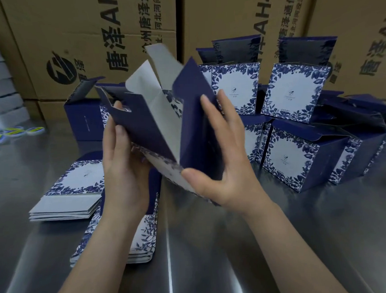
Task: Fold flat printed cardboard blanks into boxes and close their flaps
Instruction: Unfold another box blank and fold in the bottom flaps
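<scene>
— How do the hands sit on it?
— The left hand (pixel 122 169) grips the blank (pixel 142 124) by its left navy panel, fingers wrapped over the edge. The right hand (pixel 230 167) pinches the right panel, thumb at the lower fold, fingers laid up along it.
— And where is the blank?
— Half opened, held above the steel table (pixel 214 245), long axis tilting up and away, white-lined flaps pointing up toward the brown cartons (pixel 83 40)

The worktop (pixel 324 240) lies bare along the near edge and across the near right. A stack of flat blanks (pixel 64 205) and a second stack (pixel 143 243) block the left middle. Folded boxes (pixel 294 161) crowd the far right, an open box (pixel 82 120) stands far left, and brown cartons (pixel 94 40) wall off the far side.
</scene>
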The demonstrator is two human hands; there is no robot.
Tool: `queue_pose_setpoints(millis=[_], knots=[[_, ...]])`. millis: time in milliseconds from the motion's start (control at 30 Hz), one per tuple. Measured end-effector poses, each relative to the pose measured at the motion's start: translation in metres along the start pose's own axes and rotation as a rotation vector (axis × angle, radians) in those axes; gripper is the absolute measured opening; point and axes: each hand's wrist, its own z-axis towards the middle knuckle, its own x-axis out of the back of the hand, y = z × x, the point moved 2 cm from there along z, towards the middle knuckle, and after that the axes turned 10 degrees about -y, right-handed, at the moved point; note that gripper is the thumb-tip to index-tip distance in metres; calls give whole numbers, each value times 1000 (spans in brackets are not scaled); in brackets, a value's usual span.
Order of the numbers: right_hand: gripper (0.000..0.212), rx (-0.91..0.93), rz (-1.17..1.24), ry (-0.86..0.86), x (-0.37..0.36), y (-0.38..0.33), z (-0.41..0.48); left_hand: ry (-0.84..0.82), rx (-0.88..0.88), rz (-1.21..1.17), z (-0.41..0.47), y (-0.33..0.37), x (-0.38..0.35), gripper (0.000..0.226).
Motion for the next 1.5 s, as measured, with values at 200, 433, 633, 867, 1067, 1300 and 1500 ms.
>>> queue_pose_setpoints(millis=[200, 433, 633, 867, 1067, 1300, 1500], knots=[[77, -38, -73, 155, 10, 12, -1, -40, -117, 90, 2, 8, 4, 15], [60, 19, -64, 216, 13, 16, -1, -135, -166, 324, -5, 7, -1, 16], [34, 68, -3, 307, 17, 17, -2, -153, -96, 489, -11, 3, -6, 24], [27, 45, -134, 596, 21, 15, -7, -94, -211, 762, -18, 2, -15, 33], [24, 39, -189, 732, 15, 13, -10, -20, -213, 702, -25, -1, -21, 21], [23, 60, -299, 813, 10, 10, -10, 29, -173, 757, -27, -6, -27, 34], [24, 63, -353, 848, 6, 7, -8, 31, -127, 772, -30, -3, -35, 43]])
